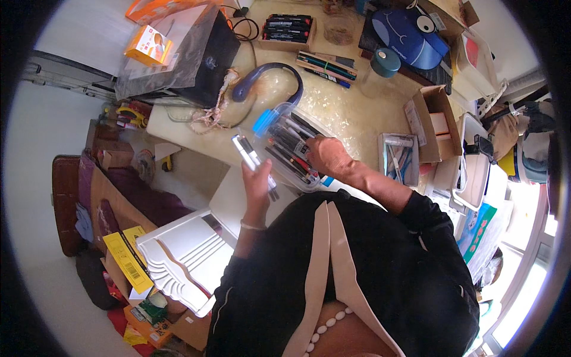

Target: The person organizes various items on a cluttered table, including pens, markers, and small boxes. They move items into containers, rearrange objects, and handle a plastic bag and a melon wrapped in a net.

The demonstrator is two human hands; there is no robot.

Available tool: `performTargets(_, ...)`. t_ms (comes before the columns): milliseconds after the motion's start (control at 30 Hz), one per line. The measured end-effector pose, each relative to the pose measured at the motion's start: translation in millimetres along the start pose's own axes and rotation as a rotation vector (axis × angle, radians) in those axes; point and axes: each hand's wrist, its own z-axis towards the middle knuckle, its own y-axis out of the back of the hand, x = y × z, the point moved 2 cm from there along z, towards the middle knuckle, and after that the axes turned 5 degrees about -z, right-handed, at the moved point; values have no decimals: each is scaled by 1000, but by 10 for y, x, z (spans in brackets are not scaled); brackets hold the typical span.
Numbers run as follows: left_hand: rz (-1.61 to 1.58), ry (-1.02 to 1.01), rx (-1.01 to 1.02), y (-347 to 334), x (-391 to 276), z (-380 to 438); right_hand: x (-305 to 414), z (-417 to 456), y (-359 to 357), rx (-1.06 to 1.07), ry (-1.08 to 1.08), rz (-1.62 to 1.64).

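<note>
My left hand (257,185) is wrapped around a small bunch of pens (246,153), white and dark, which stick out above and below the fist. To its right, a clear plastic box (290,176) with blue clips (265,122) sits at the table's near edge. Many pens and markers (285,140), mostly black with some white and red, fill the box. My right hand (330,154) reaches in over the box's right side, its fingers bent down among the pens. Its fingertips are hidden, so whether they grip a pen is unclear.
Behind the box, a purple curved lamp-like object (267,71) and banded pencils (328,64) lie on the table (357,116). A bottle with a teal cap (386,62) stands farther right. Cardboard boxes (430,125) line the right side; a white chair (192,254) is at lower left.
</note>
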Motion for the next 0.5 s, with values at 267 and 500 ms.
performTargets(267, -42, -58, 34, 17, 69, 8, -10, -192, 96, -162, 171, -109)
performTargets(500, -22, -54, 41, 29, -1, -39, -904, 904, 588, -630, -101, -203)
